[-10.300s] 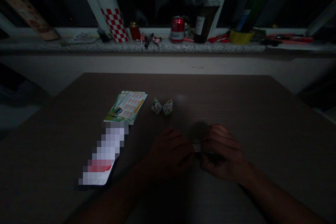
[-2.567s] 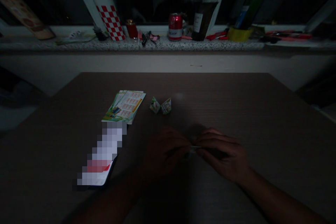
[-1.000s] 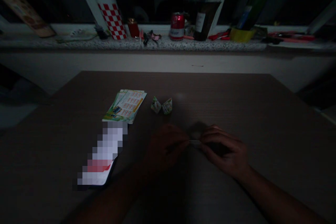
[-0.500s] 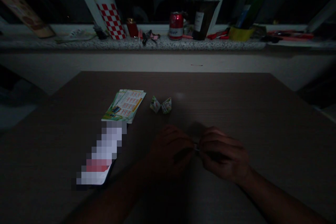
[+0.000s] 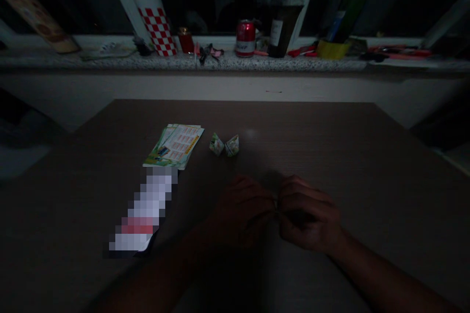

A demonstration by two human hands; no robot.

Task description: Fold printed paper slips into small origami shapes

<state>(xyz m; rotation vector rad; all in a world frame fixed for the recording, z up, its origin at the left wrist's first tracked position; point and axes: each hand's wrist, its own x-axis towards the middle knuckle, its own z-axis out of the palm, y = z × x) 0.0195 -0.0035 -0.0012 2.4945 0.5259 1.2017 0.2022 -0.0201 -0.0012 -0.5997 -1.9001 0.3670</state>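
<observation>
Head view: tiny slip (image 5: 275, 204) pinched between left hand (image 5: 244, 211) and right hand (image 5: 310, 212)

Pretty dark in here, but the left thumb and fingers look clamped on one end of the slip, the right ones on the other; the hands are so close that just a sliver shows in the gap, so I can't tell its shape; ahead of the left hand, two folded bits (image 5: 216, 145) sit side by side on the table (image 5: 330, 142); further left of that hand there's a loose stack of cards (image 5: 179, 144); directly left of it lies a phone (image 5: 149, 208), screen lit but pixelated, far end right up by the cards; way beyond both hands runs a sill (image 5: 257, 63); on it, a red can (image 5: 245, 39) roughly straight ahead of them, a dark cup (image 5: 282, 34) just right of the can, and a checked bottle (image 5: 157, 24) off ahead and left of the left hand.
</observation>
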